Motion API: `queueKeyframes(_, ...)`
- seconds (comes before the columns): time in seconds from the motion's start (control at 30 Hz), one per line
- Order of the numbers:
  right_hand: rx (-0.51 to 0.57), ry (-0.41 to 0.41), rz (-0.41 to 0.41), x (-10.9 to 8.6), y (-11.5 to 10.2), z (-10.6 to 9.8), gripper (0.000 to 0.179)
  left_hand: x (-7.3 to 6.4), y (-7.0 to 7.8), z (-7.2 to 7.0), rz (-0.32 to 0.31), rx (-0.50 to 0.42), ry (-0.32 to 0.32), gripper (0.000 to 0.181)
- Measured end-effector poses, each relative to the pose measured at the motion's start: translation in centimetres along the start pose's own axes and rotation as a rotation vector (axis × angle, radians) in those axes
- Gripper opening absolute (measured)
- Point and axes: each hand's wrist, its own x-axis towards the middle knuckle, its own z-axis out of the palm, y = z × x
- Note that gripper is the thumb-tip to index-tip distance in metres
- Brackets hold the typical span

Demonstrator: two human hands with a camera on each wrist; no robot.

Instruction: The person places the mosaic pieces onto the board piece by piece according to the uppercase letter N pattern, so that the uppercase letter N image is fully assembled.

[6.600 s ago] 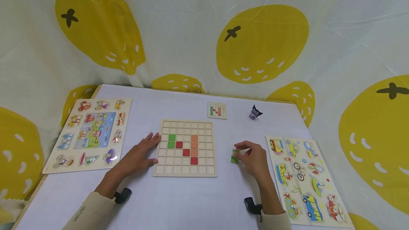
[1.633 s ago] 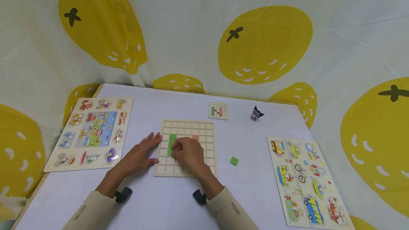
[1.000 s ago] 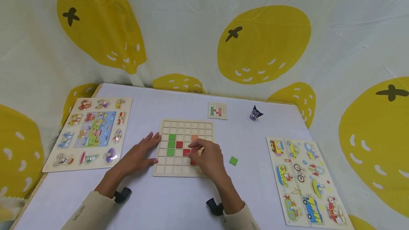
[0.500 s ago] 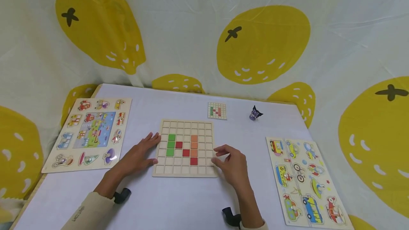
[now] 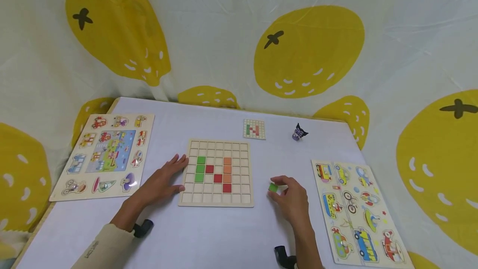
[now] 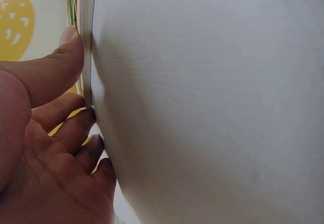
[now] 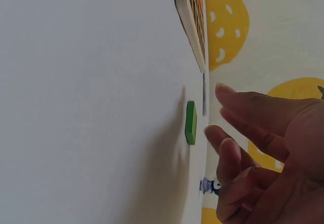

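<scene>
A wooden grid board [image 5: 240, 198] lies mid-table in the head view. It holds a column of green tiles [image 5: 200, 169], a diagonal of red tiles [image 5: 218, 178] and a column of orange tiles [image 5: 227, 169]. My left hand [image 5: 160, 184] rests at the board's left edge, thumb and fingertips touching its side in the left wrist view. Right of the board, one loose green tile [image 5: 273, 187] lies flat on the table. Around it, thumb and forefinger apart, hovers my right hand [image 5: 293, 200]. The right wrist view shows a gap between these fingers and the tile [image 7: 190, 123].
Behind the board lies a small pattern card [image 5: 254, 129] with a coloured grid. A small dark figurine [image 5: 298, 132] stands to its right. Picture puzzle boards flank the table, one at left [image 5: 84, 177] and one at right [image 5: 349, 231].
Of two loose green tiles at the right, one now sits at the bottom of the board's green column. My right hand has moved from the board back to the remaining tile. The left hand stayed.
</scene>
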Motion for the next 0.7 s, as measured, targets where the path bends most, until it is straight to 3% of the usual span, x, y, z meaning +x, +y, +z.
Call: queueKeyframes(0.7,-0.121,0.021,0.003,0.66,0.04,0.54,0.02,-0.05,0.25,-0.31,-0.009,-0.004,-0.003,0.092)
